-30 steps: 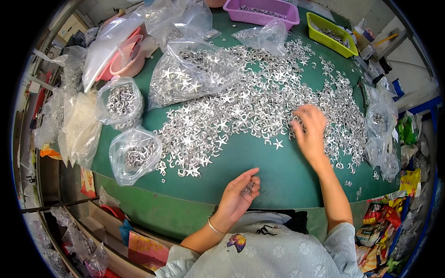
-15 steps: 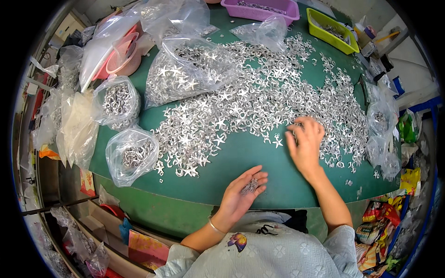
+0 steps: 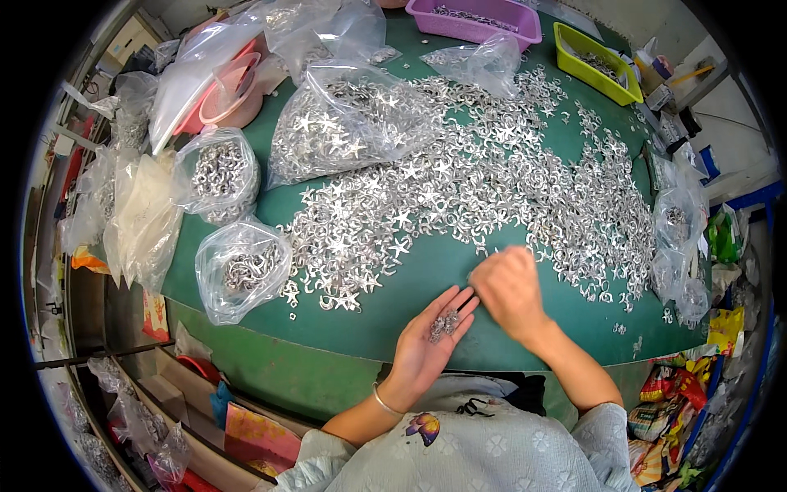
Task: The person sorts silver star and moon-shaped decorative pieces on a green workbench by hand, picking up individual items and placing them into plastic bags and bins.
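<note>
A wide spread of small silver metal pieces (image 3: pixel 459 189), many star-shaped, covers a green table (image 3: pixel 426 271). My left hand (image 3: pixel 430 340) lies palm up at the table's near edge, fingers apart, with a small heap of the silver pieces (image 3: pixel 443 325) resting in the palm. My right hand (image 3: pixel 508 291), blurred, hovers right beside the left fingertips, fingers curled downward. Whether it pinches a piece is hidden. A thin bracelet sits on my left wrist.
Clear plastic bags of silver pieces (image 3: pixel 242 266) (image 3: pixel 220 168) (image 3: pixel 348 123) stand at the left and back. A purple tray (image 3: pixel 484 16) and a yellow-green tray (image 3: pixel 594 66) sit at the far edge. Pink bowls (image 3: pixel 225 94) lie back left. More small bags (image 3: pixel 676 246) crowd the right edge.
My right hand has come back from the pile of pieces toward my left palm. The left hand has risen a little and holds more pieces.
</note>
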Tool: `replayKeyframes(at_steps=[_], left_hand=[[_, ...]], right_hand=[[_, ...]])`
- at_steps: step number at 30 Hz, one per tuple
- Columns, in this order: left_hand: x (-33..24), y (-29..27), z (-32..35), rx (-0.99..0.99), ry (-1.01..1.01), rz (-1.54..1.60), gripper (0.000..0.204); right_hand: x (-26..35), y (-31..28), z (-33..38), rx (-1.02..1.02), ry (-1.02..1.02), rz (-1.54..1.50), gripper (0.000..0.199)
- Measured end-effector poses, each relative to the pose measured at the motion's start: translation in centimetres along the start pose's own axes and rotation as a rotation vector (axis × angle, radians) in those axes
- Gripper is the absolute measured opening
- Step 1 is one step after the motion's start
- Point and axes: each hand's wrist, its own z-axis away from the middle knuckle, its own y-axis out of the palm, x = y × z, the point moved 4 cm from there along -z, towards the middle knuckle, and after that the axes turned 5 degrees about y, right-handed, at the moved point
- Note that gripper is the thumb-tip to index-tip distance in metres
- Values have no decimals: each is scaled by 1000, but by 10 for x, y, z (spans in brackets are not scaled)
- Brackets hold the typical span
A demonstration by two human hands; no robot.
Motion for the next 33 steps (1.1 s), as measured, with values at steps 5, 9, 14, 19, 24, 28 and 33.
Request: replayKeyframes(at_steps=[5, 9, 14, 19, 24, 28, 33], left_hand=[[-1, -11, -4, -25, 32, 18, 39], [2, -25, -6, 181, -42, 125, 34], [-3, -24, 1, 124, -25, 99, 32], [-6, -11, 0, -76, 84, 100, 29], [-3, -22, 2, 111, 23, 46, 26], [-5, -19, 7, 75, 14, -5, 25], [-8, -22, 7, 37, 53, 0, 24]], right_hand=[[1, 0, -11, 21, 111, -38, 13], [-24, 20, -32, -2, 150, 227, 13], [-20, 22, -24, -3, 95, 142, 11], [8, 16, -17, 146, 53, -96, 12], [-11, 34, -52, -4, 162, 128, 17], [-20, 52, -55, 43, 47, 246, 13], [-28, 38, -42, -21, 131, 50, 12]])
